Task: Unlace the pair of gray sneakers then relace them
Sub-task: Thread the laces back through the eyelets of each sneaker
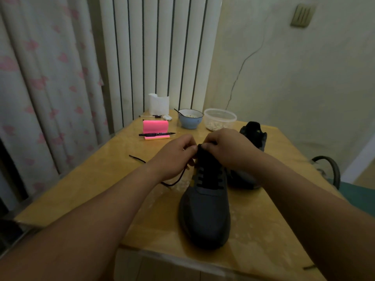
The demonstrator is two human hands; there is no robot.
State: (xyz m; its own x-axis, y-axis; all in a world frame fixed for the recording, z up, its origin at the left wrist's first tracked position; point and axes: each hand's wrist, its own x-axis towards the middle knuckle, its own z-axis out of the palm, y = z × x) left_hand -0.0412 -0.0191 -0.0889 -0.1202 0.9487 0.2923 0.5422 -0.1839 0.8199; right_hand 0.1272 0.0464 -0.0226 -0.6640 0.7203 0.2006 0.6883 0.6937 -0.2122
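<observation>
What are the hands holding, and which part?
The left hand pinches the lace up near the top eyelets. The right hand grips the sneaker at the top of its tongue.

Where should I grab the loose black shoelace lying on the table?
Pinch the shoelace near its free tip, coming down from above on the left side. It lies flat on the table, its end points away from the gray sneaker, and the left forearm crosses over its middle, so only that end is open to a grip.
</observation>
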